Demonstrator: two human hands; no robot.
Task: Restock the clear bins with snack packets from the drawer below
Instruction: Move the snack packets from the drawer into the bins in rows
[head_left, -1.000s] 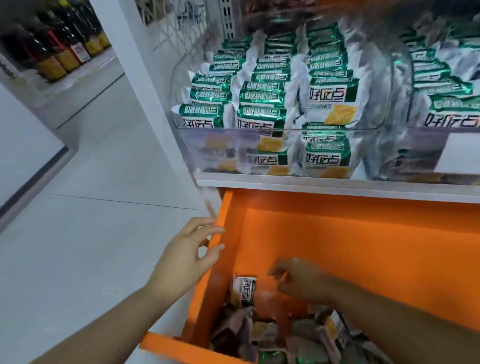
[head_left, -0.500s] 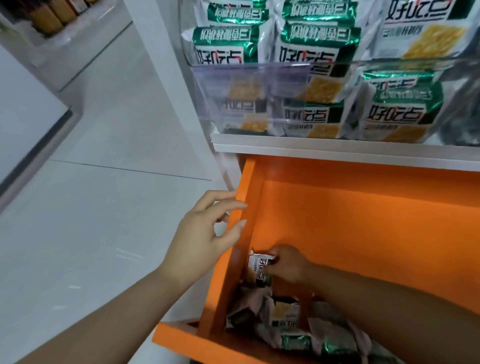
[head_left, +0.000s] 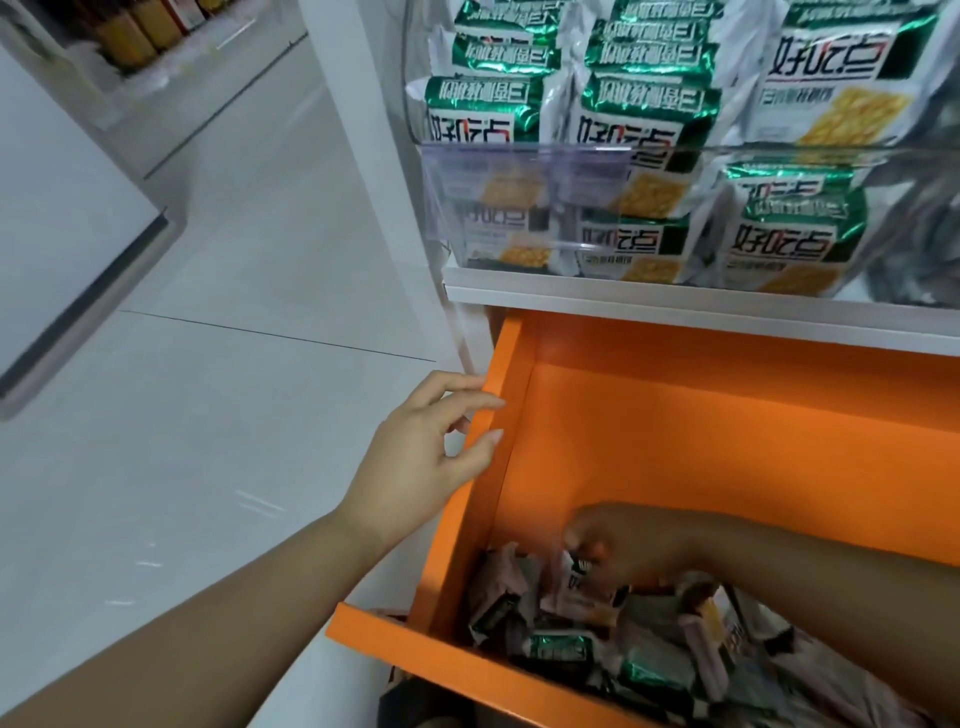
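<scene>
Closest to you, the orange drawer (head_left: 727, 441) is pulled out, with loose snack packets (head_left: 561, 649) heaped in its near corner. Your right hand (head_left: 628, 543) is down in that pile, fingers curled round one packet (head_left: 577, 570), though it's pretty blurry there. Your left hand (head_left: 426, 457) sits at the drawer's left wall, fingers loose and just touching its top edge, not gripping anything. Above the drawer runs a white shelf edge (head_left: 675, 306), and on it the clear bin (head_left: 571, 150) is already stacked with green-and-silver packs (head_left: 795, 244). Off to your left is glossy pale floor tile (head_left: 208, 415), with bottles (head_left: 130, 31) on a far shelf.
</scene>
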